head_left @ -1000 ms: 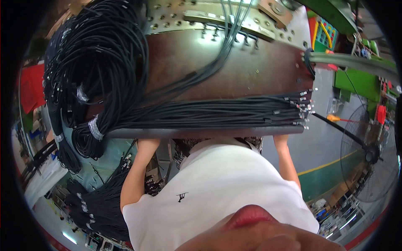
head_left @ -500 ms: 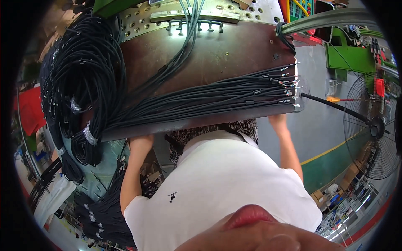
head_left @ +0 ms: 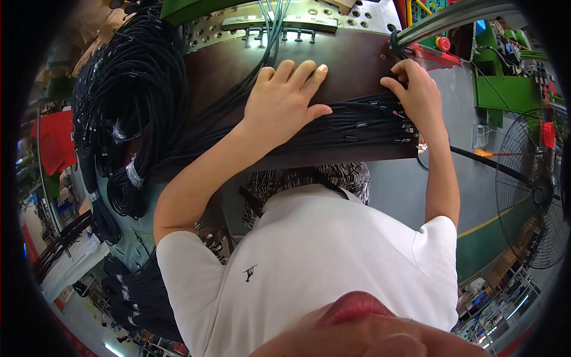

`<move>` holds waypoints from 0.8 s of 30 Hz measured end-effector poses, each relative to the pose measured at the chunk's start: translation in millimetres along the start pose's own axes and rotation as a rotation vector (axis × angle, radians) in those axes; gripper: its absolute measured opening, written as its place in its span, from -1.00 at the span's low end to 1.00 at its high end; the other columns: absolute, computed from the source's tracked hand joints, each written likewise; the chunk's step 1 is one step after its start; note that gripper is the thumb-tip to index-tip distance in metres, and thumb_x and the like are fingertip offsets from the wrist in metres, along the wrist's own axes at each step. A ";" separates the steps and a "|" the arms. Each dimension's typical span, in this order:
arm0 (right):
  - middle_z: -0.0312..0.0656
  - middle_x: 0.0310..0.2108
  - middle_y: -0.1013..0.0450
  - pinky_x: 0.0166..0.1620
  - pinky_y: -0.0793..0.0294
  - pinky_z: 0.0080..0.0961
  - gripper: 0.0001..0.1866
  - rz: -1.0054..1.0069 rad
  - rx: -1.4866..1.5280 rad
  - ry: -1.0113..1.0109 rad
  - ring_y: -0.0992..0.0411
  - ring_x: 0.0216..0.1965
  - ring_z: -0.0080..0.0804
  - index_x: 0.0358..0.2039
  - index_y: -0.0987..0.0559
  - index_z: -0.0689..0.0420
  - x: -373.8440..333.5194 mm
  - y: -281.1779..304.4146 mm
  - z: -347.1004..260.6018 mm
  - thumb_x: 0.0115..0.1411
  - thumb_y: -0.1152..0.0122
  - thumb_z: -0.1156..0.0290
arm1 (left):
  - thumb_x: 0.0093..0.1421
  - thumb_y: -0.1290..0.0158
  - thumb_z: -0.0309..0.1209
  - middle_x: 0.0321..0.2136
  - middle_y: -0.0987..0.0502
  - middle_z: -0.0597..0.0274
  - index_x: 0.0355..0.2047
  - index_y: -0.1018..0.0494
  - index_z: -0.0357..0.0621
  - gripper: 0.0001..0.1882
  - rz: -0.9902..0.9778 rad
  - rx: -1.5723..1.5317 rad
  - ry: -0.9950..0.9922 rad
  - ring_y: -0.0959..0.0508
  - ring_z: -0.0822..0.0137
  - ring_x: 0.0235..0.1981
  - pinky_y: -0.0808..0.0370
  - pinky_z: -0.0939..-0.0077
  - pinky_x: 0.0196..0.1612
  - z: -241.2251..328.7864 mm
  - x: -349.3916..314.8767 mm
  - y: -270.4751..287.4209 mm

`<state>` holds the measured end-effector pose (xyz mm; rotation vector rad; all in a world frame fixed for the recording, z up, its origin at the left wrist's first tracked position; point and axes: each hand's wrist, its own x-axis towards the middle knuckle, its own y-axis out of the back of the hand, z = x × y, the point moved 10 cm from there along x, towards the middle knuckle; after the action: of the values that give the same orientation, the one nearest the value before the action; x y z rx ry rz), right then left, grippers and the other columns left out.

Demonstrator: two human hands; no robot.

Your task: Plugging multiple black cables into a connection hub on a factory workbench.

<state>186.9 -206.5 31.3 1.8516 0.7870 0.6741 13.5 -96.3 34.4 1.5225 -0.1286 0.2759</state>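
Black cables (head_left: 351, 122) lie in a flat band across the brown table (head_left: 351, 62), and both of our hands rest on them. Our left hand (head_left: 284, 98) lies palm down on the middle of the band, fingers spread flat and apart, gripping nothing, with the fingertips reaching past the cables onto bare brown surface. Our right hand (head_left: 416, 89) sits at the right end of the band, where the cable ends with small connectors (head_left: 404, 128) line up near the table's edge; its fingers are curled together on that end of the bundle, though we cannot tell whether they pinch 1 cable or several. To the left, the same cables sweep away into large hanging coils (head_left: 128, 95) tied with pale wraps, well apart from both hands. Above the left hand, a perforated metal plate (head_left: 238, 27) carries a few lighter wires running down toward the table. A grey rail (head_left: 452, 21) slants in at the upper right, just beside the right hand, with a red button (head_left: 441, 43) below it. A black floor fan (head_left: 535, 190) stands far to the right on the grey floor
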 end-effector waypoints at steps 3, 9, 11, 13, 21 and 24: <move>-0.20 -0.39 -0.49 -0.24 -0.45 -0.37 -0.64 -0.005 0.054 0.032 -0.47 -0.35 -0.26 -0.31 -0.53 0.16 1.3 -2.0 0.8 0.05 -0.38 0.17 | 0.09 -0.16 -0.06 -0.15 -0.44 0.33 -0.05 -0.50 -0.03 -0.52 0.156 -0.171 0.002 -0.43 0.29 -0.15 -0.36 0.37 -0.15 -9.7 2.8 7.5; -0.21 -0.44 -0.50 -0.25 -0.44 -0.54 -0.84 0.275 0.392 -0.016 -0.46 -0.44 -0.44 -0.32 -0.53 0.18 -29.6 57.5 68.5 0.15 -0.31 0.41 | 0.13 -0.18 -0.43 -0.45 -0.54 0.16 -0.45 -0.50 -0.19 -0.89 -0.145 -0.992 0.407 -0.55 0.18 -0.47 -0.47 0.38 -0.36 -58.1 -85.9 42.3; -0.25 -0.38 -0.48 -0.17 -0.47 -0.58 -0.85 0.224 -0.061 -0.239 -0.47 -0.35 -0.54 -0.29 -0.54 0.20 -57.4 78.4 116.3 0.21 -0.27 0.40 | 0.15 -0.17 -0.38 -0.49 -0.53 0.12 -0.49 -0.50 -0.21 -0.83 -0.586 -0.931 0.521 -0.56 0.14 -0.47 -0.47 0.40 -0.36 -60.3 -156.5 46.3; -0.25 -0.33 -0.49 -0.17 -0.49 -0.56 -0.87 0.255 -0.236 -0.121 -0.49 -0.35 -0.49 -0.28 -0.56 0.18 -47.0 81.9 88.7 0.22 -0.26 0.40 | 0.15 -0.16 -0.37 -0.50 -0.53 0.10 -0.50 -0.50 -0.23 -0.82 -0.744 -0.796 0.488 -0.57 0.12 -0.45 -0.48 0.40 -0.35 -50.5 -195.9 48.8; -0.13 -0.25 -0.47 -0.12 -0.45 -0.28 -0.76 0.302 -0.024 0.761 -0.45 -0.20 -0.14 -0.28 -0.57 0.13 44.9 -20.0 -131.9 0.09 -0.30 0.27 | 0.08 -0.20 -0.16 0.18 -0.35 0.05 0.18 -0.32 -0.12 -0.33 -0.074 -0.459 0.090 -0.41 0.09 0.14 -0.37 0.20 0.17 -13.0 -82.8 49.9; -0.03 -0.27 -0.43 -0.14 -0.44 -0.25 -0.72 0.202 0.168 0.966 -0.41 -0.19 -0.13 -0.41 -0.55 0.15 36.8 -21.1 -161.2 0.04 -0.29 0.18 | -0.01 -0.17 0.03 0.26 -0.23 -0.03 0.26 -0.18 -0.25 -0.08 -0.142 -0.243 0.184 -0.29 0.03 0.24 -0.20 0.16 0.29 -32.5 -91.6 19.3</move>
<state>86.6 -80.9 75.4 1.7165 1.2884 1.7342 -82.5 -72.5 28.2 1.2519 0.0893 0.2749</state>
